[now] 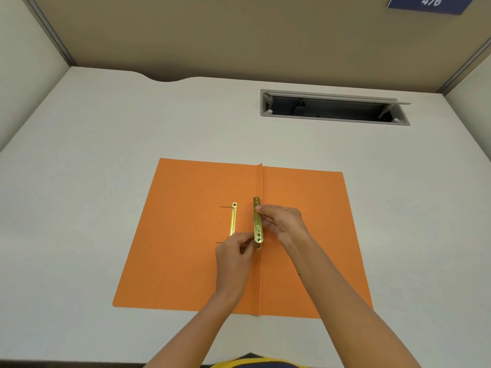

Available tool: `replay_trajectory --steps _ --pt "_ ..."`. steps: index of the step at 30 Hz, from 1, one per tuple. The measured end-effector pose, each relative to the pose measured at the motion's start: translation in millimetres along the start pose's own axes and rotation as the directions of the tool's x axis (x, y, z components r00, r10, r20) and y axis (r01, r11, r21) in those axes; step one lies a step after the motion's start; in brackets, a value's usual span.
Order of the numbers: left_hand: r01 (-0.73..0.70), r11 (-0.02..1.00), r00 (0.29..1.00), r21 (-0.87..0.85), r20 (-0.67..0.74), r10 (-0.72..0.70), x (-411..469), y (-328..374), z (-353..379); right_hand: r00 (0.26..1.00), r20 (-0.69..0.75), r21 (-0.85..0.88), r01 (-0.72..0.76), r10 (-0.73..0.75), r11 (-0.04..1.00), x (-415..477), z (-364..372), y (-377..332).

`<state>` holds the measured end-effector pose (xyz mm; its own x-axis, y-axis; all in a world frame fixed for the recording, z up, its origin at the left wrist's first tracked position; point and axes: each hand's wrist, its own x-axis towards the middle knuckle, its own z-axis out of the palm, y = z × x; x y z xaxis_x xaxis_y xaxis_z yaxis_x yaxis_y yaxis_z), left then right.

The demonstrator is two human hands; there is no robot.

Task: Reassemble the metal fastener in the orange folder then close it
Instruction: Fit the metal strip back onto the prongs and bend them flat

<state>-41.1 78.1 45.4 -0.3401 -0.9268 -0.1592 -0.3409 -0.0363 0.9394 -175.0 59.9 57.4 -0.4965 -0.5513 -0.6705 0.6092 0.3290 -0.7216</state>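
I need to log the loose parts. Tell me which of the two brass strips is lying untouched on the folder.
The narrower brass strip, flat on the orange folder's left panel. The wider perforated strip at the spine is gripped by both hands.

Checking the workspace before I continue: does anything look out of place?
Only the expected disassembly: one brass strip lies loose on the orange folder, left of the fold, while both hands hold the perforated bar at the spine.
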Motion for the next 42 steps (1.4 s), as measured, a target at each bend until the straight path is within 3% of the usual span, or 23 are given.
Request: replay_trajectory --steps 15,22,29,35,42 --pt "0.035 0.999 0.999 -0.042 -0.006 -0.035 0 -4 1 0.997 -0.079 -0.129 -0.001 -0.009 0.992 7 -1 7" --pt "-0.099 0.978 0.995 0.184 -0.006 0.101 11 -14 -10 0.981 -0.158 -0.26 0.072 -0.117 0.963 -1 2 8" --pt "-0.268 0.845 0.963 0.462 0.16 0.218 40 -28 -10 0.936 -0.185 -0.494 0.175 -0.299 0.852 -2 4 14" --pt "-0.379 0.78 0.923 0.498 0.268 0.277 56 -35 -11 0.9 -0.151 -0.577 0.255 -0.408 0.776 -4 -3 15" --pt "-0.406 0.751 0.913 0.521 0.272 0.304 58 -39 -8 0.882 -0.099 -0.599 0.316 -0.46 0.735 -6 -17 17"
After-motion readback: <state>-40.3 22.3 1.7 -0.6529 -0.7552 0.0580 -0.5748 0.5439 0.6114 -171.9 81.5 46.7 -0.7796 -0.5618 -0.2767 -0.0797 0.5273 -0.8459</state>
